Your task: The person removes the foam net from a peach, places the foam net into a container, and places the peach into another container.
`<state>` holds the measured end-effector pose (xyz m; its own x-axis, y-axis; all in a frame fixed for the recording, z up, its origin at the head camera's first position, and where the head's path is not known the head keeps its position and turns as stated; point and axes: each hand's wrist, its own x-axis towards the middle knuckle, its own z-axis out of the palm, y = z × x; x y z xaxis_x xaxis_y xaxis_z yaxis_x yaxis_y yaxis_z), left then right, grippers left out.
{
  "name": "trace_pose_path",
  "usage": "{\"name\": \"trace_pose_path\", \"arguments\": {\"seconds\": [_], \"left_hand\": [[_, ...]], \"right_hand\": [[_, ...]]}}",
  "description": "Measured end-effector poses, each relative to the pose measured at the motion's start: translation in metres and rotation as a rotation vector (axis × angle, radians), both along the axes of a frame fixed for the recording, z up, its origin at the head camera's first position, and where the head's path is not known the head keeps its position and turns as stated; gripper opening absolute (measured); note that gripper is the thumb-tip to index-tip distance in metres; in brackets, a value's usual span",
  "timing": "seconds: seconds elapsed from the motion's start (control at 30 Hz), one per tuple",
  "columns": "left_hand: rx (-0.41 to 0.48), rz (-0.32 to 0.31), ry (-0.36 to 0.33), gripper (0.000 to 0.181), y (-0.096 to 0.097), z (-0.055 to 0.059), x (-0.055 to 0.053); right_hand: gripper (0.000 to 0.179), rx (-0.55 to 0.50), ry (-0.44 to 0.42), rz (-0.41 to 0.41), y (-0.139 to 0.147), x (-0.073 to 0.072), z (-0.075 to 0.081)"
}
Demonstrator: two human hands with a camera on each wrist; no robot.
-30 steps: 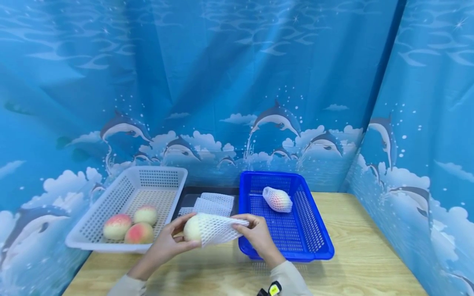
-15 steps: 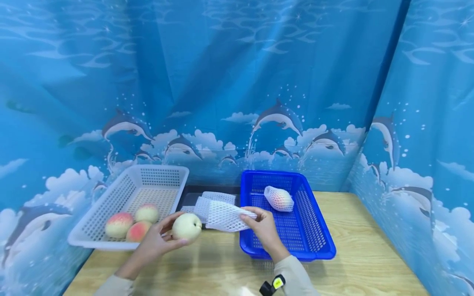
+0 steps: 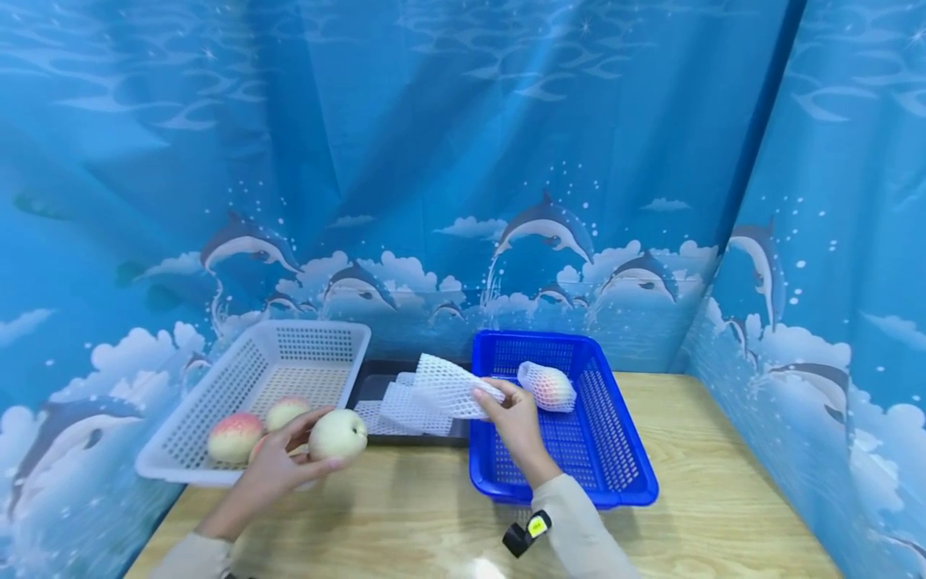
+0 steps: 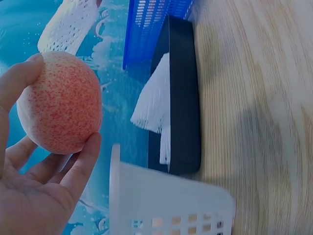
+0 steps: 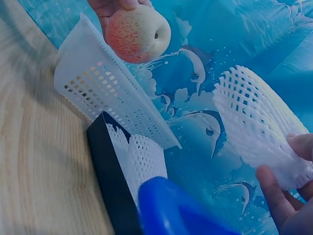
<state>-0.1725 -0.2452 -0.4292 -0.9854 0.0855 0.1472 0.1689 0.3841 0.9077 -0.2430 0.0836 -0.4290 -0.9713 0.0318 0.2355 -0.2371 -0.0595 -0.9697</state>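
My left hand [image 3: 278,462] grips a bare peach [image 3: 338,435] above the front right corner of the white basket; its red-speckled side faces the left wrist view. My right hand [image 3: 517,418] pinches one end of a white foam net sleeve [image 3: 450,388], its free end pointing left over the black tray [image 3: 376,374]. More foam net sleeves [image 3: 398,410] lie in that tray. Peach and held sleeve are apart. In the blue basket [image 3: 629,450] lies a peach inside a foam net [image 3: 547,388].
The white basket [image 3: 253,354] at the left holds several peaches, among them a red-topped peach [image 3: 235,438], with one mostly hidden behind my left hand. The wooden table [image 3: 405,515] extends in front. A dolphin-print curtain [image 3: 448,161] closes off the back and sides.
The foam net, earlier over the peach, has come off it. My left hand has moved left with the bare peach; my right hand keeps the net, whose free end has swung up.
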Motion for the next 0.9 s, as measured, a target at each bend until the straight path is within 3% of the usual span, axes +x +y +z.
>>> {"name": "trace_pose_path", "arguments": {"seconds": [0.17,0.5,0.67,0.9], "left_hand": [[0.021,-0.005,-0.006,0.078,-0.009,0.001,-0.002],[-0.058,0.053,-0.022,0.08,-0.024,0.011,-0.001],[-0.101,0.08,-0.017,0.082,-0.034,0.016,-0.001],[-0.156,0.122,-0.018,0.083,-0.049,0.021,-0.006]], "right_hand": [[0.031,-0.044,-0.001,-0.012,-0.005,-0.009,0.002],[0.031,-0.069,-0.014,-0.05,-0.021,-0.029,0.0],[0.029,-0.018,-0.004,-0.085,-0.031,-0.036,0.001],[0.029,0.154,-0.014,-0.155,-0.043,-0.046,0.002]]}}
